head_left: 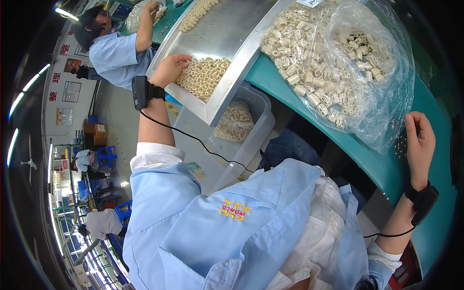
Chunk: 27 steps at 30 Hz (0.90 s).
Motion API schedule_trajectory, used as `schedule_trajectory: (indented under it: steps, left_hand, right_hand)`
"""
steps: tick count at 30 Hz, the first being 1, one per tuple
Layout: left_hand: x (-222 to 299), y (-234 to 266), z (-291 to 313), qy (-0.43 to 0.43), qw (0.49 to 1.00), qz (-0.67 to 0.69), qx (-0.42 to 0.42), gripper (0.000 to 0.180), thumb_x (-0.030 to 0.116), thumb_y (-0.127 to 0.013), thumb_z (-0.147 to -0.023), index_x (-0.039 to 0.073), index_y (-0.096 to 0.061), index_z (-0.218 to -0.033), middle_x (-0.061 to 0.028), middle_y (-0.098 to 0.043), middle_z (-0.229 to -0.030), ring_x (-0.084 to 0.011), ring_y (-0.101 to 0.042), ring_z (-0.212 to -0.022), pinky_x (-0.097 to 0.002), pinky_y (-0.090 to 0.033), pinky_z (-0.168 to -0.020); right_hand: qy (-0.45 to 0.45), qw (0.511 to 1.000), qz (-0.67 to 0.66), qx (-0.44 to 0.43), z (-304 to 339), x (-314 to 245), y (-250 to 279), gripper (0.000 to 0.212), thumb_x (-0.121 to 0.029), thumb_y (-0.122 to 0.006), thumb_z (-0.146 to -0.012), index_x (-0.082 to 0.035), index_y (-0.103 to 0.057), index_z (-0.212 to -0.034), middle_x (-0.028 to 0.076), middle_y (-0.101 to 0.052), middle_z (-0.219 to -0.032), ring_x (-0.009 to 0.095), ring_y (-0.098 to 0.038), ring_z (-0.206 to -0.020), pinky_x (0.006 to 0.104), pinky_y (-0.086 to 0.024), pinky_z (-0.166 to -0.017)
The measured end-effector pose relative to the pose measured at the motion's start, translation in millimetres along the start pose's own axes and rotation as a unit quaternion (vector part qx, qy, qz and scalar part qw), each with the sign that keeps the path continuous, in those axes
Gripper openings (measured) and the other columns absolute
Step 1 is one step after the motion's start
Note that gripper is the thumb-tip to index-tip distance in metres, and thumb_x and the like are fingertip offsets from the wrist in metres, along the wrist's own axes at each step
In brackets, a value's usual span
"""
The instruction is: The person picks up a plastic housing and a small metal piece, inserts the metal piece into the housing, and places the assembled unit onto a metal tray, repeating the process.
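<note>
My left hand (169, 68) is at the left rim of a metal tray (227, 29), its fingertips drawn together beside a pile of small beige ring-shaped plastic parts (204, 77). Whatever the fingertips hold is too small to make out. On the right, my right hand (420, 140) is over the green tabletop with its fingers curled in. Small dark metal pieces (400, 146) lie beside it. Whether a piece sits between those fingers is hidden. Just left of that hand, a clear plastic bag (382, 121) spills many beige cylindrical plastic parts (314, 72) across the table.
Below the tray stands a translucent bin (266, 116) holding a bag of beige parts (235, 122). More beige parts (197, 14) lie at the tray's far end. The green table (362, 159) curves around my front. A co-worker (116, 53) in light blue works at far left.
</note>
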State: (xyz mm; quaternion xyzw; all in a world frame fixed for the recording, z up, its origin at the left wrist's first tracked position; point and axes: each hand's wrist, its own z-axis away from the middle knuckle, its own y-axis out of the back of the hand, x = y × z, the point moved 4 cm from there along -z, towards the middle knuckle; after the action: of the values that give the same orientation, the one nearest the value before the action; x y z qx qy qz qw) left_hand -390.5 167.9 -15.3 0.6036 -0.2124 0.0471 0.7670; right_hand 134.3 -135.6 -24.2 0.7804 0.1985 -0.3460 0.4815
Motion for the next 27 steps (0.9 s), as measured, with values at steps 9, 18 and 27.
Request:
schedule_trajectory:
  steps: [9,18,27]
  left_hand:
    - [-4.3,5.0,2.5,-0.023,0.999,-0.044,-0.008,0.020,0.011,-0.051,-0.091,0.006,-0.064,-0.106,-0.0075,-0.064,-0.088,-0.0166,-0.057,-0.080,-0.0294,-0.045,-0.074]
    - [26.2,11.3,8.2,-0.143,0.983,-0.060,0.102,0.021,0.006,-0.049,-0.090,0.004,-0.061,-0.107,-0.0081,-0.062,-0.102,-0.0169,-0.057,-0.093,-0.0267,-0.043,-0.081]
    - [253.9,-53.5,81.6,-0.453,0.871,0.132,0.139,0.017,0.009,-0.058,-0.084,0.004,-0.063,-0.099,-0.0110,-0.062,-0.100,-0.0270,-0.059,-0.095,-0.0317,-0.046,-0.080]
  right_hand:
    - [-0.007,1.000,0.003,-0.007,-0.2,0.1,-1.4,0.017,-0.017,-0.057,-0.091,-0.001,-0.057,-0.087,-0.002,-0.051,-0.074,0.005,-0.044,-0.068,0.0182,-0.036,-0.060]
    - [0.002,1.000,-0.014,0.006,-0.6,-0.6,0.9,0.015,-0.015,-0.058,-0.089,0.000,-0.057,-0.087,-0.002,-0.052,-0.074,0.005,-0.045,-0.068,0.0183,-0.037,-0.061]
    - [-0.003,0.999,-0.014,0.032,-1.5,-4.1,6.1,0.016,-0.015,-0.060,-0.088,0.001,-0.059,-0.085,-0.002,-0.053,-0.072,0.004,-0.045,-0.065,0.0186,-0.037,-0.058]
